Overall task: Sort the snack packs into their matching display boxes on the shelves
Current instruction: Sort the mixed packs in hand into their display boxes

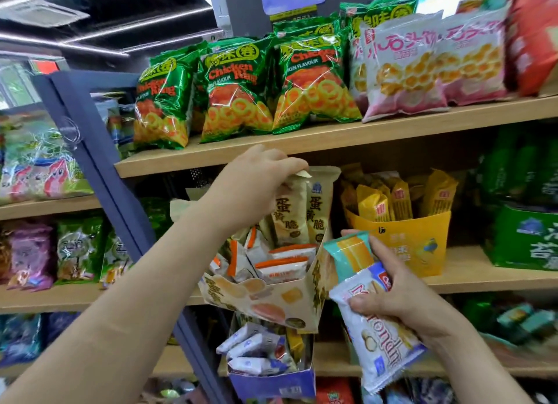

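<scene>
Nearest to me, my right hand grips two snack packs at once: a white-and-blue pack slanting down below my palm, and a teal-and-orange pack standing up above my fingers. Just left of them, a blue display box on the lower shelf holds a loose heap of small white-and-blue packs. Above it, a cream display box tilts forward at the shelf edge, with orange-trimmed white packs lying in its front. My left hand reaches over that box and pinches the top edge of a tall cream pack, which stands upright at the back of the box beside a matching one. Right of it, a yellow display box carries upright yellow packs. Farther up, green Chicken Ring bags and pink-and-white bags line the top wooden shelf.
</scene>
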Demonstrator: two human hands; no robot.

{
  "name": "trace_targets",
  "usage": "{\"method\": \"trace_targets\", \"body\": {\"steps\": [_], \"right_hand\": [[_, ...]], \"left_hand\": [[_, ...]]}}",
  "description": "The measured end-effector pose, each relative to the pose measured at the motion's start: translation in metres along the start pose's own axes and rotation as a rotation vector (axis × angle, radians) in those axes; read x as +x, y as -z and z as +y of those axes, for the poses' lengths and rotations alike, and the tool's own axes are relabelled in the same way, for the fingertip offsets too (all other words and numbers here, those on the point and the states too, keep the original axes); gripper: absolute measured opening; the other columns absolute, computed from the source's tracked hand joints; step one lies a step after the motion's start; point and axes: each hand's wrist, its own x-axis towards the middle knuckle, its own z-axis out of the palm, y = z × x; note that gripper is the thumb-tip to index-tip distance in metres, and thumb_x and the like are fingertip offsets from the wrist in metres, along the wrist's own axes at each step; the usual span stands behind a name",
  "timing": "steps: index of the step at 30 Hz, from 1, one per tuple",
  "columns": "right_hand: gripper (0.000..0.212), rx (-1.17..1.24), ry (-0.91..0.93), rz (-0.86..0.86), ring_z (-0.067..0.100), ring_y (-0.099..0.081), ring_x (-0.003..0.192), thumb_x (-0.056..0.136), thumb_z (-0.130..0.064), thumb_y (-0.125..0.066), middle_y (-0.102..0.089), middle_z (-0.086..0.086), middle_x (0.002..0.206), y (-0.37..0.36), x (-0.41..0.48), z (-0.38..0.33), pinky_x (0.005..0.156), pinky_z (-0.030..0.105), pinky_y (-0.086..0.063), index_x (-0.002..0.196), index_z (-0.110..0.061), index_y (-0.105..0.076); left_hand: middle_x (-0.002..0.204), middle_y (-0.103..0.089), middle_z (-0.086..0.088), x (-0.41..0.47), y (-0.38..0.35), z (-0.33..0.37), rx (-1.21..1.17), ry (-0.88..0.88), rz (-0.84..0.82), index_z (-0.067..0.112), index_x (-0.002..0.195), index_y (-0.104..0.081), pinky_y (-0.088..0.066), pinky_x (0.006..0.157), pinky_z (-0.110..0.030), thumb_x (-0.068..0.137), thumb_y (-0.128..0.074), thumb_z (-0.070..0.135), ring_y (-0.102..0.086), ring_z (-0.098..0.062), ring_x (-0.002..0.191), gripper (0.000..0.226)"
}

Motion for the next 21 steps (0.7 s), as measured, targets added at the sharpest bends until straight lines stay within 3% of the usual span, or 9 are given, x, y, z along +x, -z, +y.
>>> {"method": "trace_targets", "body": {"steps": [4, 7, 9, 12, 14, 16, 18, 20, 21], "right_hand": [[0.125, -0.047, 0.015, -0.007, 0.026, -0.075, 0.085, 0.031, -0.024, -0.096, -0.066, 0.011, 0.117, -0.006, 0.005, -0.004, 0.065, 0.036, -0.059, 0.138, -0.048, -0.034], [0.114, -0.06, 0.009, -0.014, 0.02, -0.075, 0.084, 0.031, -0.025, -0.094, -0.064, 0.005, 0.115, -0.01, 0.007, -0.009, 0.063, 0.031, -0.058, 0.122, -0.055, -0.034], [0.103, -0.076, -0.011, -0.032, 0.021, -0.075, 0.084, 0.039, -0.019, -0.095, -0.071, 0.002, 0.104, -0.012, 0.007, -0.012, 0.064, 0.031, -0.058, 0.114, -0.06, -0.037], [0.101, -0.129, -0.011, -0.06, 0.022, -0.075, 0.085, 0.049, -0.015, -0.093, -0.074, -0.001, 0.098, -0.012, 0.011, -0.01, 0.065, 0.032, -0.058, 0.123, -0.059, -0.041], [0.107, -0.128, -0.02, -0.039, 0.023, -0.074, 0.088, 0.044, -0.022, -0.095, -0.071, 0.005, 0.108, -0.013, 0.013, -0.007, 0.067, 0.034, -0.059, 0.127, -0.059, -0.04], [0.103, -0.099, -0.015, -0.006, 0.021, -0.074, 0.088, 0.037, -0.027, -0.095, -0.068, 0.004, 0.113, -0.015, 0.015, -0.006, 0.068, 0.034, -0.059, 0.116, -0.063, -0.039], [0.104, -0.072, -0.018, 0.004, 0.023, -0.074, 0.087, 0.038, -0.024, -0.096, -0.071, 0.004, 0.11, -0.018, 0.016, -0.005, 0.067, 0.036, -0.059, 0.118, -0.06, -0.04], [0.11, -0.021, -0.02, 0.063, 0.024, -0.075, 0.084, 0.045, -0.014, -0.099, -0.072, 0.002, 0.105, -0.021, 0.015, -0.008, 0.064, 0.037, -0.059, 0.127, -0.054, -0.038], [0.112, 0.005, -0.011, 0.105, 0.023, -0.075, 0.083, 0.048, -0.012, -0.096, -0.071, 0.002, 0.106, -0.023, 0.013, -0.009, 0.063, 0.037, -0.06, 0.132, -0.052, -0.033]], "left_hand": [[0.115, -0.064, -0.002, -0.007, -0.03, 0.006, 0.142, -0.042, 0.017, 0.021, 0.135, -0.041, -0.051, 0.073, -0.032, 0.093, -0.06, 0.016, -0.059, -0.024, 0.105, 0.047], [0.105, -0.069, -0.005, -0.026, -0.056, -0.006, 0.109, 0.065, -0.058, 0.018, 0.121, -0.059, -0.05, 0.077, -0.04, 0.088, -0.068, 0.023, -0.061, -0.029, 0.097, 0.035], [0.102, -0.068, -0.007, -0.033, -0.065, -0.016, 0.173, 0.181, -0.002, 0.017, 0.107, -0.07, -0.047, 0.074, -0.041, 0.079, -0.075, 0.028, -0.058, -0.032, 0.095, 0.03], [0.097, -0.065, -0.013, -0.027, -0.066, -0.014, 0.1, 0.195, 0.081, 0.012, 0.103, -0.072, -0.051, 0.069, -0.042, 0.074, -0.081, 0.024, -0.061, -0.035, 0.087, 0.033], [0.114, -0.066, -0.01, -0.018, -0.063, -0.005, -0.01, 0.184, 0.028, 0.015, 0.124, -0.064, -0.051, 0.085, -0.043, 0.084, -0.073, 0.023, -0.063, -0.032, 0.103, 0.042], [0.139, -0.055, 0.001, -0.01, -0.064, -0.001, 0.004, 0.192, -0.151, 0.025, 0.144, -0.043, -0.038, 0.103, -0.042, 0.098, -0.054, 0.026, -0.051, -0.023, 0.127, 0.048], [0.151, -0.043, 0.007, -0.01, -0.062, -0.001, 0.041, 0.229, -0.335, 0.031, 0.151, -0.029, -0.025, 0.11, -0.044, 0.104, -0.039, 0.031, -0.038, -0.018, 0.136, 0.048], [0.151, -0.042, 0.008, -0.017, -0.057, -0.003, -0.021, 0.253, -0.351, 0.031, 0.15, -0.031, -0.02, 0.114, -0.045, 0.105, -0.032, 0.035, -0.034, -0.017, 0.138, 0.045], [0.149, -0.044, 0.008, -0.023, -0.053, -0.002, -0.053, 0.241, -0.275, 0.031, 0.148, -0.036, -0.02, 0.115, -0.045, 0.105, -0.031, 0.035, -0.035, -0.016, 0.138, 0.044]]}}
